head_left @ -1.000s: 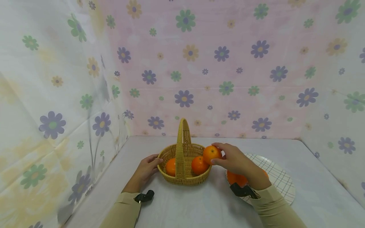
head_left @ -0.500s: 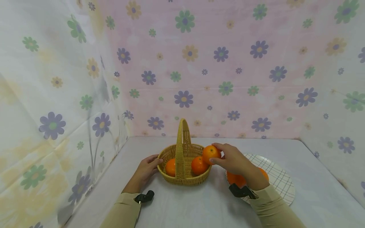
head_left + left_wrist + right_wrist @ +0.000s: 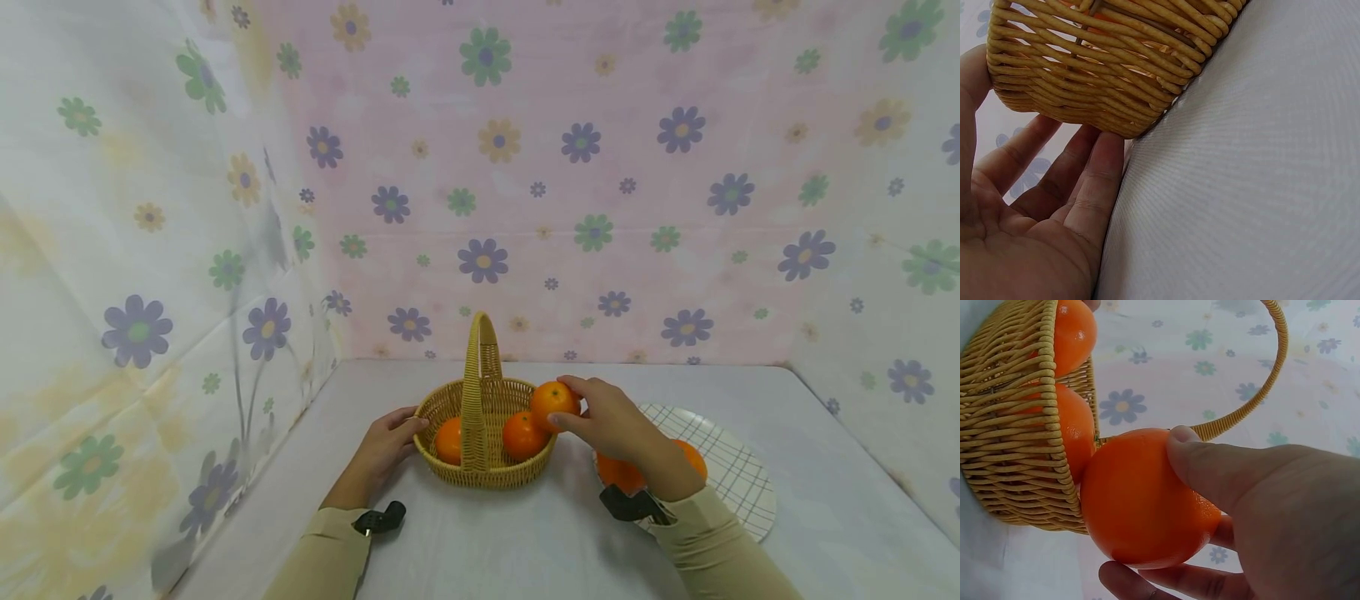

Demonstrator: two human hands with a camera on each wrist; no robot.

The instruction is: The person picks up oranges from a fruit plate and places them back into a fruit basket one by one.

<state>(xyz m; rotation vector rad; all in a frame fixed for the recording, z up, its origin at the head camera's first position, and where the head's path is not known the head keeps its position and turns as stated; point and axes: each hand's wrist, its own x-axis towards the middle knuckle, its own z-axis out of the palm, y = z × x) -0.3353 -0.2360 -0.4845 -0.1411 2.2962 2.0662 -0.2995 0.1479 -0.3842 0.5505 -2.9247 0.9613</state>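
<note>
A yellow wicker basket (image 3: 498, 477) with a tall arched handle (image 3: 472, 383) stands upright on the table. Inside lie an orange (image 3: 448, 440) on the left and another orange (image 3: 522, 437) on the right. My left hand (image 3: 384, 446) holds the basket's left side, thumb at the rim; in the left wrist view its fingertips touch the woven wall (image 3: 1097, 81). Over the right rim my right hand (image 3: 613, 421) grips a third orange (image 3: 1141, 494) between thumb and fingers. That orange appears to touch the one inside the basket in the right wrist view.
To the right lies a white plate (image 3: 738, 462) with a grid pattern. Oranges (image 3: 618, 475) rest on it, partly hidden by my right forearm. A white cloth covers the table (image 3: 465, 542), and flowered fabric (image 3: 630, 217) hangs behind and at both sides.
My right hand has shifted very slightly left with its orange, over the basket's right rim. The left hand and the basket have stayed in place.
</note>
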